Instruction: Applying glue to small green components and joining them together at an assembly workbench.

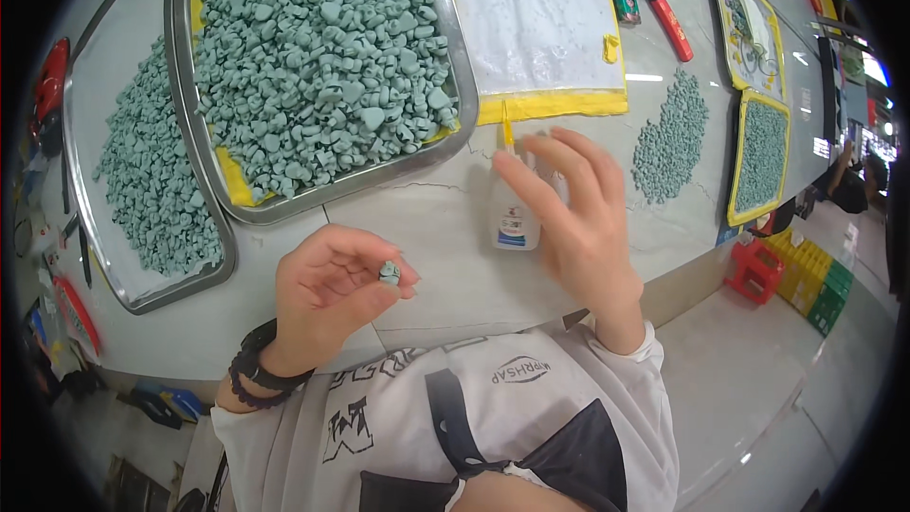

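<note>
Left hand (327,289): fingers pinch small grey-green stone-like piece (390,273) | Right hand (586,232): fingers about clear yellow-tipped plastic bottle (513,224), grip indeterminable | Judged step: bottle handling; lifting would call for firm closure

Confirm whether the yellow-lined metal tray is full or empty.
Full: blue-green nuggets heap across the tray, leaving only strips of yellow lining at its edges.

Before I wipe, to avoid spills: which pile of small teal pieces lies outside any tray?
The pile nearest the red plastic lighter, right of the right hand, on bare tabletop; other piles sit in trays.
</note>
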Motion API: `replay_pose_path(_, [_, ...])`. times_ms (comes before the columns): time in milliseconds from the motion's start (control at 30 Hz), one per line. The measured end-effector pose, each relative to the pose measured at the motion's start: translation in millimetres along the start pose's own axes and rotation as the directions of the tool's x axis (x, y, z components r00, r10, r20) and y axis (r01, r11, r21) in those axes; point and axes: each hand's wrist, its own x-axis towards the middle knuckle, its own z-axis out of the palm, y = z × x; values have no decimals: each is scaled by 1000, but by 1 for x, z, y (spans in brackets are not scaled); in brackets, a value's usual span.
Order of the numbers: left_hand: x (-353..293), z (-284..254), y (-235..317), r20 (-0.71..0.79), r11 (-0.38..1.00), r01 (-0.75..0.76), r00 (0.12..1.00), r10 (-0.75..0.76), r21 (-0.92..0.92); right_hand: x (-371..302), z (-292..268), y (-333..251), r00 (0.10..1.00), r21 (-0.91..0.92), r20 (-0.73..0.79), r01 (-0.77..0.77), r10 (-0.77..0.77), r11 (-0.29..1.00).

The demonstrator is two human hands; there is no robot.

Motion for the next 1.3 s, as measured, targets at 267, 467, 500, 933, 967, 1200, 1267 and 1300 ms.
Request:
replay_pose_path(267, [-1,-1,-4,69,998,-16,997,20,-60,-12,-67,94,893,-147,-216,-430,395,891])
replay_pose_path(467, [1,2,0,-13,999,16,1000,-15,50,8,-71,106,938,-254,124,-285,324,924])
replay_pose_path(500, [0,-1,-2,25,1000,0,1000,0,16,11,-71,106,938,-255,123,-285,323,924])
replay_pose_path(933, [-3,4,0,62,998,-13,998,17,-63,9,-55,4,945,376,-147,-219,292,900])
replay_pose_path(967, [-5,2,-1,31,998,-15,999,17,-58,11,-41,-15,976,475,-75,-145,204,868])
replay_pose_path(1200, [-3,-6,-6,133,948,-310,945,299,69,1,7,-65,979,766,28,-151,201,625])
replay_pose_path(1267, [-5,-7,-4,148,938,-336,935,322,81,0,9,-66,981,777,38,-148,188,612])
replay_pose_path(1300, [-6,-7,-3,150,933,-346,932,330,98,0,10,-67,983,783,42,-143,178,605])
